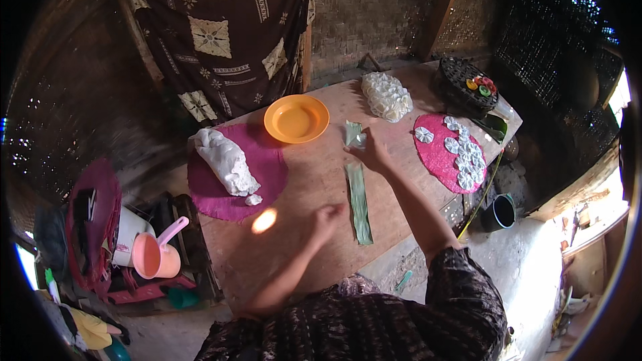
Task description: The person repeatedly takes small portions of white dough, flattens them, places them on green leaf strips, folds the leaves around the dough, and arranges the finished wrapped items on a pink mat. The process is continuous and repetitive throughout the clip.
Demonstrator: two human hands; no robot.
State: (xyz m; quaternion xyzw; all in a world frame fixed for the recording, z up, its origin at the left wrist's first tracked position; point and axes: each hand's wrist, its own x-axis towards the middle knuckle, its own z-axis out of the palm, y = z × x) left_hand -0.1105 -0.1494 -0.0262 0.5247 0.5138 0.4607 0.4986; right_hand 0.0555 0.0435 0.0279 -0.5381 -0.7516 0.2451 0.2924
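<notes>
A long strip of green leaf lies on the wooden table, pointing towards me. At its far end my right hand touches a small clear plastic piece with thumb and fingers spread around it; how firmly it grips cannot be told. My left hand, slightly blurred, is left of the strip, its fingers curled; whether anything is in it cannot be seen. Further left, a white dough-like mass and a small lump rest on a round magenta cloth. An orange plate stands beyond them.
White pleated rosettes are piled at the back; others lie on a pink mat. A black woven basket holds small coloured pieces. Left of the table is a pink dipper; a dark bucket stands at right.
</notes>
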